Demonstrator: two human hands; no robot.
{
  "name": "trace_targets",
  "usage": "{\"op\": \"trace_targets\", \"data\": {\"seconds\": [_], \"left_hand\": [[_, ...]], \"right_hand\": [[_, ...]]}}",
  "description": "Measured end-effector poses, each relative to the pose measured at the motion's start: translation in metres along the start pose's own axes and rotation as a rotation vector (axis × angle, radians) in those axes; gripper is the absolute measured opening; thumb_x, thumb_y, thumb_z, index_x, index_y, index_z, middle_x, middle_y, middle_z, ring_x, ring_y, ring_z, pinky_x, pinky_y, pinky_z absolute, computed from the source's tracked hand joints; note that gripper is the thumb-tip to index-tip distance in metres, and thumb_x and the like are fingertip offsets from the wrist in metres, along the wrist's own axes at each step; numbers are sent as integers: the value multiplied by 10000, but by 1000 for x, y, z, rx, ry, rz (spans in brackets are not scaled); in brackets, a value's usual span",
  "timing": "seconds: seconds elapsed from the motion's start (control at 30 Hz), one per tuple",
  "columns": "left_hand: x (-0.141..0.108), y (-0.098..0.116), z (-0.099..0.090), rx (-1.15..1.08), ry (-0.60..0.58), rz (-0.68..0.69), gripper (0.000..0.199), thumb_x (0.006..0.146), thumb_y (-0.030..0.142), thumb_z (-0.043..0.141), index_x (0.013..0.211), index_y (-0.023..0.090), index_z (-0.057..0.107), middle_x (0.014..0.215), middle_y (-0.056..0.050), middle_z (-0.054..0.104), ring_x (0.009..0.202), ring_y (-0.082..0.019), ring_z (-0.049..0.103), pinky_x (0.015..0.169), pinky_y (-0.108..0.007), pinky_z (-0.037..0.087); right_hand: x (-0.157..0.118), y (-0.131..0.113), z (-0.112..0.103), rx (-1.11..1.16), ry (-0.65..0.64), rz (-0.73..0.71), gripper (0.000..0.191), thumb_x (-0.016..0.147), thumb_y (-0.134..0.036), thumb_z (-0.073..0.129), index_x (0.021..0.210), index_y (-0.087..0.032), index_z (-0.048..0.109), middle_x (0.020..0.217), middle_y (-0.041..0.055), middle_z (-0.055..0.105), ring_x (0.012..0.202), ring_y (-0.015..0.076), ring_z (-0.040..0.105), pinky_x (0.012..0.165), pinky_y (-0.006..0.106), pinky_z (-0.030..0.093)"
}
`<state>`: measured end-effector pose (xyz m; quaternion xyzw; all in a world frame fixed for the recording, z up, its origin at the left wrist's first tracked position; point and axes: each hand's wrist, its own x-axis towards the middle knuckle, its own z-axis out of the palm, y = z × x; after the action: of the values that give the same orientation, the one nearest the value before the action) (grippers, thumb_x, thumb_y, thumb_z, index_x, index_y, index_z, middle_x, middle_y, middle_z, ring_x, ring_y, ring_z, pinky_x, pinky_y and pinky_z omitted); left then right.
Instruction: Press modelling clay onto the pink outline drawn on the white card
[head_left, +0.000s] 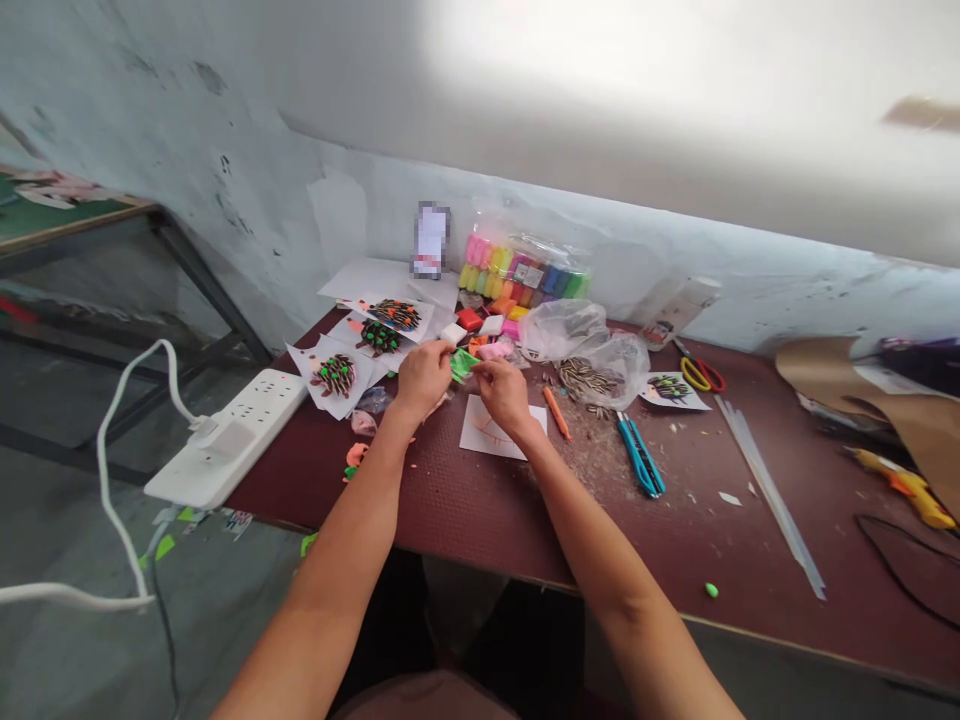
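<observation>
The left hand [424,378] and right hand [504,395] are pinching green clay [463,365] between closed fingers [480,372]; squeezing too hard could tear it.

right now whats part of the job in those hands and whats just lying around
Probably in use:
left hand
right hand
green clay piece
pack of coloured clay
sunflower seeds
sheet of paper with orange marks

Likely just lying about:
power strip
yellow-and-red-handled scissors
blue-handled snips
</observation>
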<state>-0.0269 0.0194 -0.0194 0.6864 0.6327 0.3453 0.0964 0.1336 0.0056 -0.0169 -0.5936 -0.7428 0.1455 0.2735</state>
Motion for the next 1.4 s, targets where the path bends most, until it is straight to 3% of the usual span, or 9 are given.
{"op": "trace_targets", "data": {"seconds": [0.23, 0.47, 0.67, 0.93, 1.1, 1.4], "left_hand": [[-4, -4, 7, 138, -134, 76, 357, 881, 144, 620, 1217, 174, 737, 1162, -158, 733, 1111, -316, 682, 1014, -410, 534], [-5, -8, 16, 115, -152, 55, 458, 821, 49, 593, 1246, 165, 716, 1179, -174, 715, 1131, -328, 674, 1036, -435, 531], [-2, -7, 18, 111, -184, 13, 480, 840, 67, 603, 1305, 162, 676, 1052, -127, 750, 1033, -293, 706, 961, -400, 557], [-9, 3, 17, 234, -198, 63, 356, 884, 237, 684, 1235, 185, 693, 1155, -154, 724, 1081, -316, 695, 938, -399, 558], [-7, -3, 20, 210, -213, 47, 342, 845, 211, 711, 1186, 187, 698, 1070, -127, 746, 1052, -304, 704, 944, -393, 555], [-4, -8, 22, 123, -212, 26, 306, 812, 168, 703, 1114, 184, 743, 1045, -138, 754, 1047, -324, 707, 951, -422, 560]], "right_hand": [[3, 15, 0, -54, 46, 25, 402, 950, -100, 471, 1218, -198, 754, 1137, 114, 764, 1042, 254, 689, 920, 334, 498], [-1, 15, 5, -25, 74, 45, 250, 960, -173, 560, 1085, -219, 771, 1064, 82, 780, 988, 227, 692, 864, 298, 479], [-4, 13, -1, -66, 86, 100, 146, 970, -222, 604, 984, -225, 750, 975, 66, 781, 910, 213, 691, 761, 265, 430], [-3, 9, -6, -201, 33, 207, 296, 1028, -402, 563, 886, -214, 742, 877, 107, 766, 806, 230, 689, 680, 284, 377], [-3, 16, -2, -166, 52, 137, 128, 968, -244, 606, 987, -227, 731, 979, 81, 768, 894, 227, 684, 710, 278, 407], [-1, 25, 3, -105, 73, 44, 345, 969, -128, 488, 1100, -215, 796, 1145, 113, 732, 1043, 249, 646, 896, 331, 477]]}}
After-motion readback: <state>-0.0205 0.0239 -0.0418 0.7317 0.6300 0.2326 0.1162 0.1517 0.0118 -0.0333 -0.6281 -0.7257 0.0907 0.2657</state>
